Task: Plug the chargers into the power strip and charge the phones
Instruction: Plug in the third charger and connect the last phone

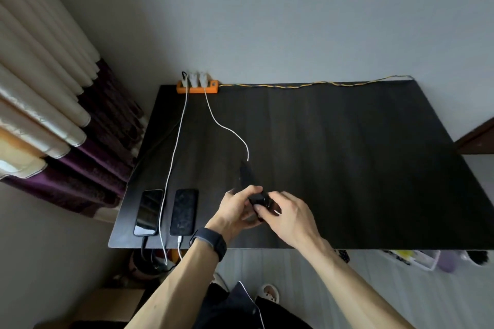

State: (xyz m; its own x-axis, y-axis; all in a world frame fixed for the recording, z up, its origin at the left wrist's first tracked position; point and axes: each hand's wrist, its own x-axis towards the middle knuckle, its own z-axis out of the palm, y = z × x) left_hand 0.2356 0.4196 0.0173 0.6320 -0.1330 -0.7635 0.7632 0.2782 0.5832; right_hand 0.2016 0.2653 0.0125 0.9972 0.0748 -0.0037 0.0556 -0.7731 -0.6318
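- I see the left phone (149, 212) and the middle phone (184, 211) lying flat by the front edge of the table (347, 168). Each has a cable in its near end.
- The strip (197, 87) sits at the back edge with three white chargers (195, 79) in it.
- A loose white cable (230, 129) ends just behind the hands.
- The left hand (236, 211) and right hand (290, 218) both grip a third phone (256, 200). It is dark and blurry, and lies right of the other two.

A cream and purple curtain (40, 104) hangs left of the dark table (347, 168), a clear bin (417, 259) below its near edge.
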